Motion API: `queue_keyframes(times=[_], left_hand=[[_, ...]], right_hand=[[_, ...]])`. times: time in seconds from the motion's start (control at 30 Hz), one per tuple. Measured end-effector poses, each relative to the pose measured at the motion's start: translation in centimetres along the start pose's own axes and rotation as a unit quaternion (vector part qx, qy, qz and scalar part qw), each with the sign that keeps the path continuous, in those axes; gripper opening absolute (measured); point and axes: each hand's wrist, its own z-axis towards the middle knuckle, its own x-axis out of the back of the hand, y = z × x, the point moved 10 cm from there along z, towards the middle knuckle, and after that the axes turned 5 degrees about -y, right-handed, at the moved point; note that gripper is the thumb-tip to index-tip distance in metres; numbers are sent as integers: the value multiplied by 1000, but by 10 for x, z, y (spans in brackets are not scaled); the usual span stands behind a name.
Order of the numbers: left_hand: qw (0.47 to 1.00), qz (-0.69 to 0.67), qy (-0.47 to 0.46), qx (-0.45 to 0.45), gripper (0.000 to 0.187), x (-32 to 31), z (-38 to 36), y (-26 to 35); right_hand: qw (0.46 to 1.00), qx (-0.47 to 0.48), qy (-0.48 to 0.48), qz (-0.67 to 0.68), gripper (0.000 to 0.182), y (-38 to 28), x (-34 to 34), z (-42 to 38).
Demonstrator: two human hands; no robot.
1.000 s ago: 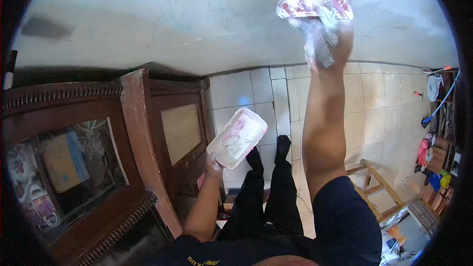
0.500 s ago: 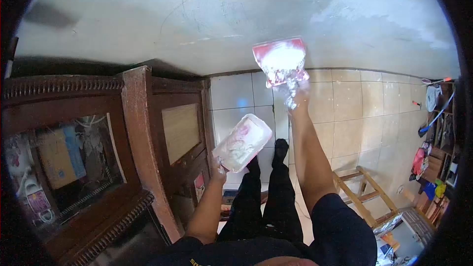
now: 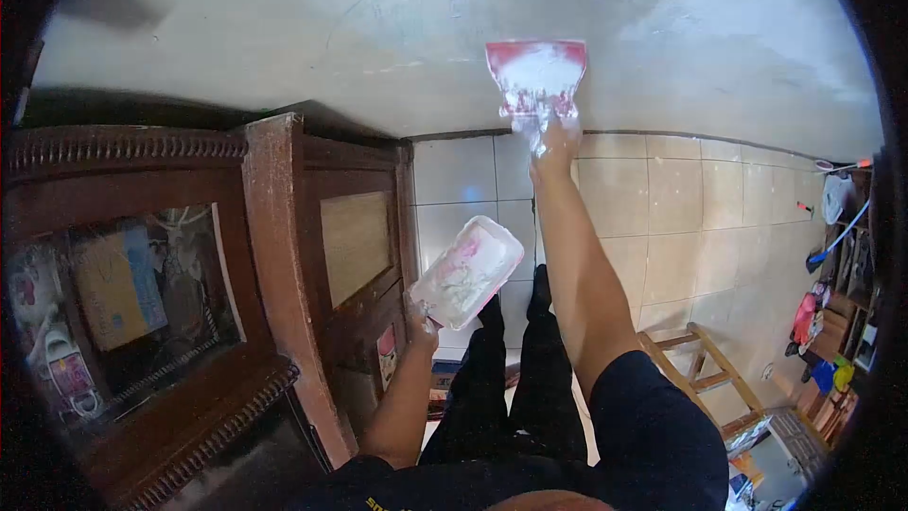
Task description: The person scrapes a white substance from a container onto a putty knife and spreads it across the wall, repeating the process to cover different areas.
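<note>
My right hand (image 3: 553, 142) grips a wide red putty knife (image 3: 537, 76), its blade smeared with white putty and its far edge at the grey wall (image 3: 397, 28). White paste also coats the handle and my fingers. Lower down, my left hand (image 3: 423, 324) is closed on the near end of a white rectangular tray (image 3: 470, 270). Inside that tray lies white putty with a few pink streaks. Darker patches, scratches and lighter smears mark the wall around the blade.
A dark wooden cabinet (image 3: 270, 274) with glass panes stands close on the left. To the right, a wooden ladder (image 3: 709, 378) rests on the tiled floor (image 3: 676, 218). Cluttered shelves (image 3: 846, 303) line the far right, a blue-headed brush (image 3: 818, 257) beside them.
My right hand has moved the putty knife up and slightly left, farther along the wall. The tray in my left hand has stayed nearly in place.
</note>
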Motion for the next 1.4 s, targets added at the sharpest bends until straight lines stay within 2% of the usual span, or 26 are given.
queue_keyframes(times=[0.07, 0.1, 0.13, 0.2, 0.27, 0.3, 0.33, 0.4, 0.43, 0.47, 0.5, 0.53, 0.6, 0.67, 0.7, 0.73, 0.8, 0.83, 0.9, 1.03, 1.13, 1.2, 1.27, 1.3, 1.33, 1.4], left_hand=[[993, -28, -106, -35, 43, -16, -6, 10], [1000, -23, -12, 14, 47, -1, -1, 1], [1000, -24, -12, 9, 47, -7, 0, 7], [982, 58, -100, -147, 50, -32, -19, 52], [985, 103, -65, -125, 53, -22, -21, 60], [987, 97, -59, -111, 53, -35, -29, 73], [980, 103, -87, -145, 52, -58, -38, 94], [953, 138, -150, -223, 49, -72, -43, 119], [990, 29, -100, -96, 44, -79, -47, 116], [996, 57, -64, -28, 41, -80, -49, 117], [953, 124, -160, -225, 36, -126, -86, 170], [953, 115, -167, -227, 36, -141, -99, 182], [938, 65, -242, -240, 35, -168, -129, 198], [936, 109, -253, -219, 34, -191, -166, 221], [962, 68, -226, -138, 34, -188, -157, 208], [960, 61, -235, -139, 34, -197, -165, 214], [914, 125, -330, -202, 29, -227, -214, 241], [892, 164, -340, -249, 29, -233, -231, 253], [891, 139, -369, -226, 29, -236, -258, 262], [883, 83, -416, -202, 31, -239, -275, 260], [887, 77, -423, -167, 28, -235, -287, 257], [861, 127, -428, -243, 27, -239, -302, 274], [866, 128, -423, -233, 26, -235, -297, 271], [871, 127, -419, -224, 26, -233, -294, 270], [871, 128, -418, -223, 26, -231, -291, 271], [867, 157, -396, -258, 24, -227, -287, 279]], right_hand=[[999, -27, -21, 4, 28, 52, 53, 2], [998, -53, -44, 8, 28, 80, 85, 5], [995, -75, -71, 13, 29, 90, 102, 4], [987, -107, -122, -14, 28, 53, 113, -34], [979, -39, -185, -79, 26, 18, 151, -61], [971, -53, -176, -154, 26, -9, 153, -88], [956, -65, -170, -230, 26, -49, 148, -115], [901, 18, -183, -394, 25, -119, 133, -163], [855, 80, -191, -475, 21, -149, 125, -182], [852, 80, -191, -481, 21, -172, 116, -202], [796, 211, -245, -512, 19, -212, 77, -230], [720, 335, -292, -533, 18, -246, 42, -266], [721, 342, -313, -515, 20, -280, 8, -305], [543, 435, -317, -644, 22, -292, -23, -350], [537, 439, -313, -650, 22, -301, -37, -366], [536, 432, -342, -640, 24, -302, -56, -379], [534, 421, -372, -631, 26, -308, -68, -398], [490, 394, -392, -672, 22, -297, -70, -402], [421, 363, -414, -721, 19, -286, -78, -425], [378, 452, -488, -644, 27, -282, -90, -466], [358, 403, -503, -675, 29, -265, -85, -473], [371, 407, -521, -652, 31, -253, -82, -468], [430, 481, -516, -564, 31, -267, -84, -483], [369, 403, -495, -675, 28, -244, -78, -475], [347, 381, -506, -692, 24, -228, -67, -473], [336, 499, -503, -620, 25, -226, -64, -501]])
